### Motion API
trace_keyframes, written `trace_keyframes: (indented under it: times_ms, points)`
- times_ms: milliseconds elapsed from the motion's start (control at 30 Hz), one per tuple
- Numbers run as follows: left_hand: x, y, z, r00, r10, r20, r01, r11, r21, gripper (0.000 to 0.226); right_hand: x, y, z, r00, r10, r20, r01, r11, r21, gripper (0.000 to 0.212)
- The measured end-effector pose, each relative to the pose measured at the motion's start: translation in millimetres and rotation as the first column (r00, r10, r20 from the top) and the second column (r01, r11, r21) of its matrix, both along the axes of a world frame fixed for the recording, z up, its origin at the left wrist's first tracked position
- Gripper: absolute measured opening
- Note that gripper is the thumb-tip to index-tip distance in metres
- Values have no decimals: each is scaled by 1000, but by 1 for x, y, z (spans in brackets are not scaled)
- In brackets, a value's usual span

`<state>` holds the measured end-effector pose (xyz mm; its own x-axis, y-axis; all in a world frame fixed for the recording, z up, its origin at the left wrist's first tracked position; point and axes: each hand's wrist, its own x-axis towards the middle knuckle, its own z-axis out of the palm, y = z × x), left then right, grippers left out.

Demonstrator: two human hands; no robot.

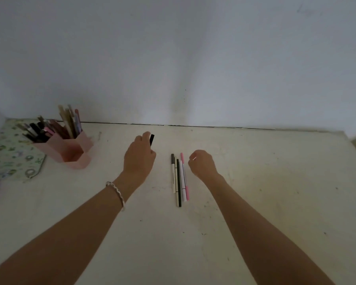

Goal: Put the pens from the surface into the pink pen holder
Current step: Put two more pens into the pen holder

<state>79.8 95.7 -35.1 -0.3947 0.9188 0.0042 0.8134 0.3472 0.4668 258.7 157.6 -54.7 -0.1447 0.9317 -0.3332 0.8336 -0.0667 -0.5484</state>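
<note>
Left hand (140, 158) grips a black pen (152, 139), not yet in the pink holder (70, 150) at left; several pens (179, 179) remain mid-frame. Right hand (202, 163) curled, contents unclear.

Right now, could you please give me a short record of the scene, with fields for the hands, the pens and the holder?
left hand: holds a black pen, between the holder and the loose pens
right hand: fingers curled; a pale tip shows at them, held or not is unclear
loose pens: a bundle lying side by side on the surface, between the hands
pink pen holder: upright at far left, already holding many pens
task state: not finished
</note>
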Motion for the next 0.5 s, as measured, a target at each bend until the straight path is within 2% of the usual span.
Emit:
trace_keyframes:
  times_ms: [67,133,233,400,500]
  points:
    - [-2,1,10,999,-20,35,18,997,73,55,-11,-1,-7,994,48,97,-43,998,-45,11]
    - [-4,1,17,999,-40,27,37,993,111,61,-21,-4,-14,987,68,146,-63,997,-37,20]
    - [-8,0,24,998,-54,11,52,988,146,52,-29,-7,-17,983,86,164,-86,996,-10,8]
    - [-19,-3,25,996,-20,87,4,982,187,47,-41,-8,-17,998,25,63,-24,1000,-18,13]
    - [-29,-6,22,994,-15,104,-8,976,219,46,-43,-6,-17,1000,-14,17,15,997,-70,26]
